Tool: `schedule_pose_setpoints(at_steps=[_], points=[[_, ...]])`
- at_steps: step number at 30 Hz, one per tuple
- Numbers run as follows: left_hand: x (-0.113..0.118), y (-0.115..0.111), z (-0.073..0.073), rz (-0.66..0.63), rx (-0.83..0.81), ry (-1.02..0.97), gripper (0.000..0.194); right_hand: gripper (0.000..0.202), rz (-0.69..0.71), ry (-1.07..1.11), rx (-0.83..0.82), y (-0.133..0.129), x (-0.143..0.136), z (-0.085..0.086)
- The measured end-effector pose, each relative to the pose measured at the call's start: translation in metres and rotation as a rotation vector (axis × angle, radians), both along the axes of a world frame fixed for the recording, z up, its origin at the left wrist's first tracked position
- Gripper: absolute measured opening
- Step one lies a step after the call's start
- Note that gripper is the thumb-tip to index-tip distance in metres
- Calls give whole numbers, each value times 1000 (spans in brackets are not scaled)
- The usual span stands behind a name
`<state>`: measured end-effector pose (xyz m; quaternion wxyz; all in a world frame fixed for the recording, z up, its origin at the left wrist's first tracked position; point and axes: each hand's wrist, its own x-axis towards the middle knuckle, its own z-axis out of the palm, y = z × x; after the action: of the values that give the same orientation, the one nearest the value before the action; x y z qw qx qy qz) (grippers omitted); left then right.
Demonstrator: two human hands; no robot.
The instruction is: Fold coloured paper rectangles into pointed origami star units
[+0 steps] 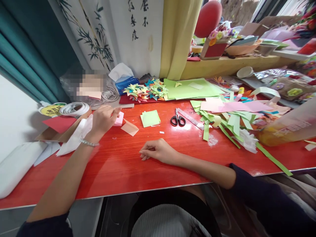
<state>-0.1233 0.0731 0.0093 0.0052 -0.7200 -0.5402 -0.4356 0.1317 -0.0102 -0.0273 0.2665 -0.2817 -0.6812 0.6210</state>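
My left hand (105, 119) is over the back left of the table, beside a small pink paper stack (119, 119) that it partly covers. Its fingers are curled together; what they hold, if anything, is hidden. My right hand (159, 150) rests near the table's front, fingers loosely closed with nothing visible in them. An orange paper piece (130, 127) lies right of the pink stack. Farther right is a stack of light green square papers (150, 118). Black-handled scissors (178, 120) lie with closed blades pointing away, next to a clear ruler (191, 119).
Paper strips (234, 118) are heaped at right beside a large bottle (291, 126). Folded paper star rings (137, 92) and green sheets (192, 88) lie at the back. White tape rolls (74, 109) and a cardboard box (61, 135) stand at left. The red table (118, 171) ends near my lap.
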Motion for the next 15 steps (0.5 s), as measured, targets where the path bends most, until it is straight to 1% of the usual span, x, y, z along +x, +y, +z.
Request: schedule_pose_setpoints(at_steps=[2,3,5,7,8,10,11,12,13,15], points=[[-1,0,1,79,11,-16,49,17,3,-10,28,2,2,0],[-1,-1,3,122,38,-27,54,17,-21,-26,71,5,3,1],[2,-4,7,176,79,-90,60,16,-144,-86,232,16,9,0],[9,-8,9,177,129,-76,59,15,-331,-171,447,32,17,-1],[14,-10,9,157,149,-44,55,16,-398,-206,535,42,21,-3],[27,-14,7,56,162,89,40,23,-475,-294,670,59,31,-7],[35,-16,4,-10,145,167,29,27,-508,-319,691,67,34,-9],[43,-18,0,-91,122,283,24,29,-543,-329,683,73,37,-11],[51,-20,-4,-164,94,405,27,31,-568,-330,666,77,40,-13],[64,-25,-14,-230,58,564,38,31,-594,-310,620,81,41,-15]])
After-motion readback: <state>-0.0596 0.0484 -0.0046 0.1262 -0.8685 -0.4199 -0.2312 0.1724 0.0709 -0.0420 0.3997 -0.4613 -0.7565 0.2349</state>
